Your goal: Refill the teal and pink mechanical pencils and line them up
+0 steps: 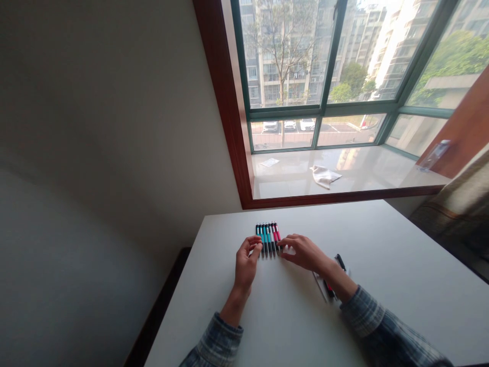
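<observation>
Several pens, some teal and some pink, lie side by side in a tight row on the white table. My left hand rests on the table with its fingertips against the left end of the row. My right hand touches the right end of the row with its fingertips. Neither hand lifts a pen. Under my right forearm lie more dark pens, partly hidden by the arm.
A marble window sill behind the table carries a crumpled white cloth and a small paper scrap. A red-brown window frame rises at the table's far left corner. A striped fabric sits at the right.
</observation>
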The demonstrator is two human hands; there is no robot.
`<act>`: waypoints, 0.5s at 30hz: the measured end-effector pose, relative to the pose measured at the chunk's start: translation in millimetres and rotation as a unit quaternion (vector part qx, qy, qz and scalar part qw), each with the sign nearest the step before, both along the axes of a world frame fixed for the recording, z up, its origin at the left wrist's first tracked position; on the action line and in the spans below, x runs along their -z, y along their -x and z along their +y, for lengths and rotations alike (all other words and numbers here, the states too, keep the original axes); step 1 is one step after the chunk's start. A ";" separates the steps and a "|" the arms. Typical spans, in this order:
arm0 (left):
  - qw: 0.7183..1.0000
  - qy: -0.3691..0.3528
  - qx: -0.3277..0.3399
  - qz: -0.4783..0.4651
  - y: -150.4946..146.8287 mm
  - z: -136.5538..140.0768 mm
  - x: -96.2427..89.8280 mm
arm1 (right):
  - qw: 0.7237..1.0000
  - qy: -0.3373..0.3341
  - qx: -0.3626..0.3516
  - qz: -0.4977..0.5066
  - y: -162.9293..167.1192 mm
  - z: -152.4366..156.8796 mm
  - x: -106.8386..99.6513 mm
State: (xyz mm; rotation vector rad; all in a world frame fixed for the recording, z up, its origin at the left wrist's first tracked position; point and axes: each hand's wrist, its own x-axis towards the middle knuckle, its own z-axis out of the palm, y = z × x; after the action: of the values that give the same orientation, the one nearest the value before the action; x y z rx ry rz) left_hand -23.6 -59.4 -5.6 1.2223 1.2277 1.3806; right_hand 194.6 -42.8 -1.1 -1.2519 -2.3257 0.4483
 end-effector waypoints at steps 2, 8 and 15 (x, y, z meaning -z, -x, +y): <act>1.000 0.001 0.002 0.001 0.2 0.3 0.7 | 1.000 0.000 0.001 0.001 0.5 0.1 1.6; 1.000 0.010 0.001 0.007 0.7 0.2 0.3 | 1.000 -0.002 -0.005 0.015 -6.4 -1.9 -2.5; 1.000 0.019 0.004 0.002 -0.5 -4.0 -5.3 | 0.997 0.004 0.059 0.046 -69.1 -26.8 -26.7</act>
State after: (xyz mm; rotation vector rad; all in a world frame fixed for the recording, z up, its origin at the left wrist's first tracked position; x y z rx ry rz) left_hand -23.1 -63.4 -0.3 1.2037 1.2454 1.3436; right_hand 263.7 -69.6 25.6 -1.3366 -2.1616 0.4662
